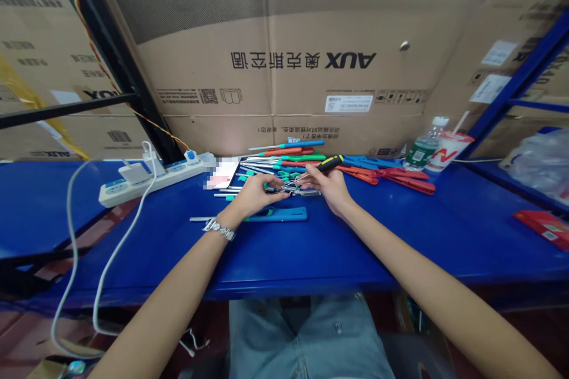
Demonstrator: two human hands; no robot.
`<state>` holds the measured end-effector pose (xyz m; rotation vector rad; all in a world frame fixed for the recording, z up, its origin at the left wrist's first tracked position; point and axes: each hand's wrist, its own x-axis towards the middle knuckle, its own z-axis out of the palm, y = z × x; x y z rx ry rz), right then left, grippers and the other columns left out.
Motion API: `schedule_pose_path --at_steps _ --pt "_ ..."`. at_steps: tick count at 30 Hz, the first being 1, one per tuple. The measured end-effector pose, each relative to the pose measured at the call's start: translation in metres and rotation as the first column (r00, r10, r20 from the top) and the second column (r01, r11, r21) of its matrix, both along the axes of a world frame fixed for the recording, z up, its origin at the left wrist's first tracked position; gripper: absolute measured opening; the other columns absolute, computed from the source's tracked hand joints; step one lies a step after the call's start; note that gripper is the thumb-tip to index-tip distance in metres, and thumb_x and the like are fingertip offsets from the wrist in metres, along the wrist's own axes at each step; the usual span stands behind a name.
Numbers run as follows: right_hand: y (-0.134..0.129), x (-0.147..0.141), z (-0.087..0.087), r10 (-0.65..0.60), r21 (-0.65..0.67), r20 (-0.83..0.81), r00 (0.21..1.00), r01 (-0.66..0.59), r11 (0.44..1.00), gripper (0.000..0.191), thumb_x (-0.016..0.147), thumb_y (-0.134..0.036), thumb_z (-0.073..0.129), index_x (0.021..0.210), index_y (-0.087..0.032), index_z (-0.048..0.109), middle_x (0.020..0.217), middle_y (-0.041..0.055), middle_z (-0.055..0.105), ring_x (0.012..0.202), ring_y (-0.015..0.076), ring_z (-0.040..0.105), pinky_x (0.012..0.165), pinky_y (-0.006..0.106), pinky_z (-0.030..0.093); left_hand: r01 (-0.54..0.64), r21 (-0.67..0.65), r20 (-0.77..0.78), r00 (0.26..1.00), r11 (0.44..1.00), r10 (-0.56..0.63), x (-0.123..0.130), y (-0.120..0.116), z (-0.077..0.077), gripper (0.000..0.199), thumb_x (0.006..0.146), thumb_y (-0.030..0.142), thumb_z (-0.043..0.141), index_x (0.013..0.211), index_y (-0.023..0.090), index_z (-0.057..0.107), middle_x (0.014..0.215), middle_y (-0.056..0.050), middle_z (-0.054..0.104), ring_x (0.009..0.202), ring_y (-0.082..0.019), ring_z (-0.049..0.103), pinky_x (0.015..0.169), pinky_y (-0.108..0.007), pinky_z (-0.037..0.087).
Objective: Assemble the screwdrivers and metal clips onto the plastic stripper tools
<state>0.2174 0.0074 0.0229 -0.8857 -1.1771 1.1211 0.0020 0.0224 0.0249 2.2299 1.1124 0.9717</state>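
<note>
My right hand (331, 188) grips a screwdriver (331, 163) with a black and yellow handle, its thin shaft slanting down to the left. Opposite it, my left hand (256, 194) has thumb and fingers curled together over small parts; what they pinch is too small to make out. Just in front of this hand lies a blue long-nosed lighter (284, 214) with a metal tube. Beneath and behind both hands is a pile of small green parts (288, 175) and metal tubes. Another blue lighter (304, 143) and a red-orange one (284, 151) rest at the back of the pile.
Blue (368, 162) and red handle shells (406, 177) lie to the right. Beyond them stand a water bottle (422, 145) and a paper cup (451, 149) with a straw. A power strip (166, 177) with white cables lies left. Cardboard (288, 23) walls the back of the blue table (355, 254).
</note>
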Motion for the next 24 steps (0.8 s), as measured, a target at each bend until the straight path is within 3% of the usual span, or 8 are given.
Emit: schedule_pose_path --at_steps 9,16,24 --pt "-0.0052 -0.0033 0.0042 0.005 0.029 0.033 0.999 -0.006 1.000 0.049 0.066 -0.064 0.083 0.084 -0.022 0.065 0.079 0.0071 0.075 0.077 0.0288 0.077 0.072 0.042 0.064 0.046 -0.009 -0.023 0.999 0.999 -0.047 0.0039 -0.0008 0.0023 0.019 0.082 0.037 0.069 0.083 0.021 0.080 0.083 -0.006 0.080 0.076 -0.020 0.069 0.073 -0.032 0.051" --pt "-0.0029 0.0014 0.0041 -0.028 0.093 0.093 0.995 0.019 0.996 0.042 0.075 -0.062 0.076 0.082 -0.023 0.063 0.080 0.0092 0.073 0.074 0.0287 0.075 0.071 0.047 0.064 0.016 -0.004 0.057 0.998 1.000 -0.016 0.0063 -0.0017 0.0021 0.017 0.081 0.037 0.072 0.083 0.024 0.081 0.084 -0.006 0.080 0.076 -0.021 0.069 0.069 -0.032 0.051" --pt "-0.0044 0.0007 0.0050 -0.050 0.087 0.060 0.997 0.045 0.995 0.045 0.072 -0.065 0.078 0.082 -0.024 0.062 0.075 0.0062 0.072 0.070 0.0281 0.075 0.069 0.046 0.064 0.039 -0.014 0.032 0.999 0.999 -0.038 0.0064 -0.0037 0.0034 0.015 0.082 0.034 0.073 0.083 0.023 0.082 0.086 -0.006 0.080 0.078 -0.021 0.070 0.072 -0.033 0.052"
